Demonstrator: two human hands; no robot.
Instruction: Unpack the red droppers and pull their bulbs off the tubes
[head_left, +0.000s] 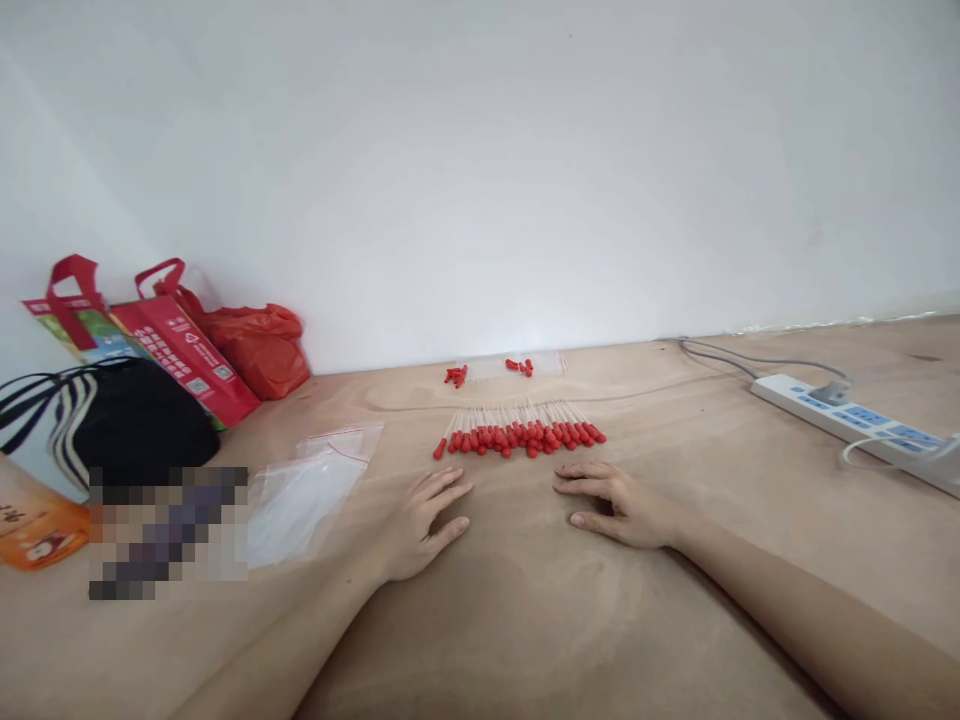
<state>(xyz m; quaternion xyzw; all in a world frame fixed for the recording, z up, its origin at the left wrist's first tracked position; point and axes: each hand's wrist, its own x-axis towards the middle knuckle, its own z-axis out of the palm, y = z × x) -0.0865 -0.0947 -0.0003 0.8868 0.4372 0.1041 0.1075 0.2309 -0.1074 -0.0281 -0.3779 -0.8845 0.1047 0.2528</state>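
My left hand (422, 525) rests on the wooden table with its fingers apart and nothing in it. Opposite it, my right hand (619, 503) lies on the table too, fingers stretched toward the left, holding nothing. Just beyond both hands is a row of thin pale sticks with red tips (517, 437), lying side by side with the red ends toward me. Farther back sits a clear plastic bag (484, 368), with small red pieces (455, 376) at its left end and more red pieces (519, 366) toward its right.
Clear zip bags (307, 495) lie left of my left hand. Behind them are a black drawstring bag (142, 420), a red shopping bag (187, 350) and a red plastic bag (262, 345). At right stands a white power strip (847, 420) with cables. A white wall (480, 180) closes the back.
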